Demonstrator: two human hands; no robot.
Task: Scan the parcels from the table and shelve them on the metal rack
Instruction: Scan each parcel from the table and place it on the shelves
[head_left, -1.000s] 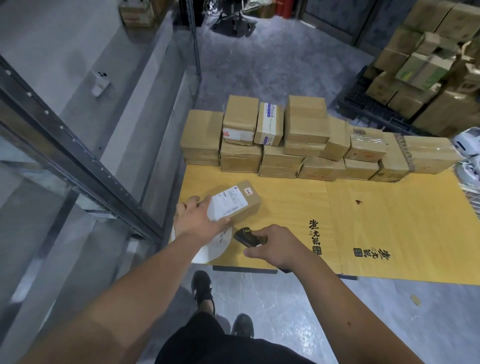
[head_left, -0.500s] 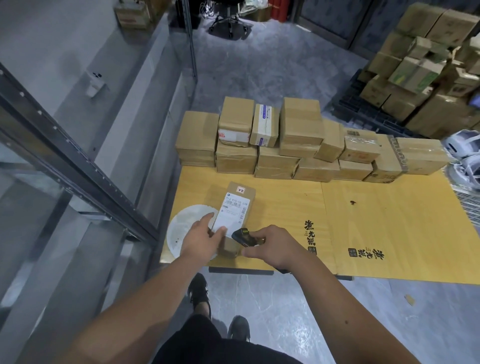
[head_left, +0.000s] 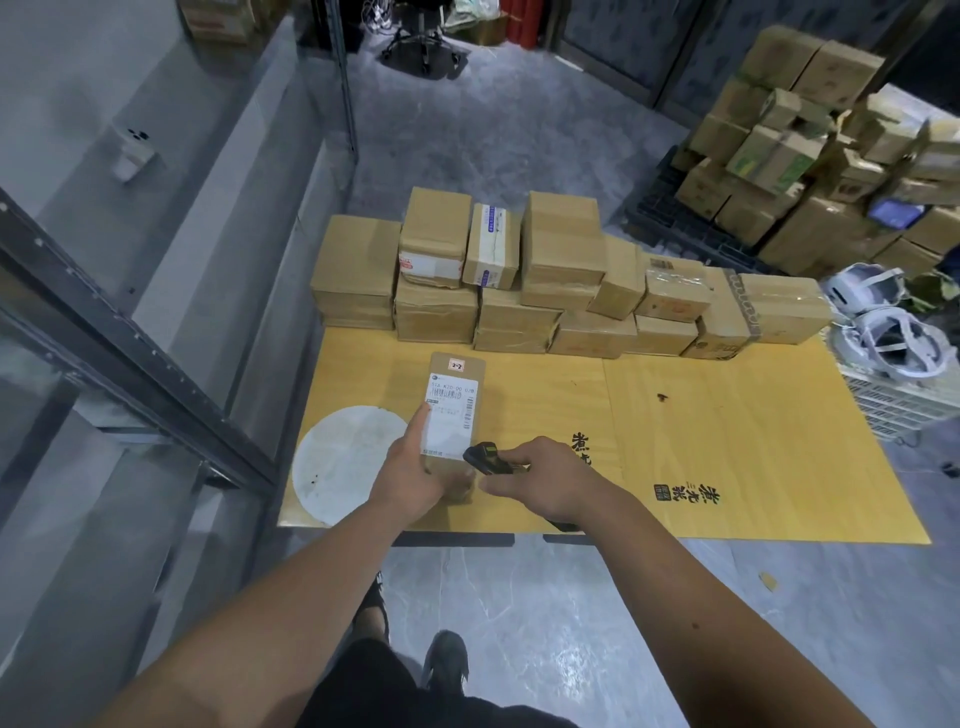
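The left hand (head_left: 415, 475) grips a small brown parcel (head_left: 457, 410) by its near end, index finger stretched along the left edge of its white label (head_left: 450, 413), holding it label-up over the near part of the yellow desk (head_left: 727, 441). Just right of it, the right hand (head_left: 545, 480) is curled round a black scanner (head_left: 487, 457), whose front end sits close beside the parcel's near right corner. A pale round patch (head_left: 345, 465) marks the desk to the left. Along the desk's far edge stands a row of stacked parcels (head_left: 545, 283), two layers high at the left. A metal rack (head_left: 130, 332) runs along the left side, and further cartons (head_left: 810, 150) are heaped on the floor at far right
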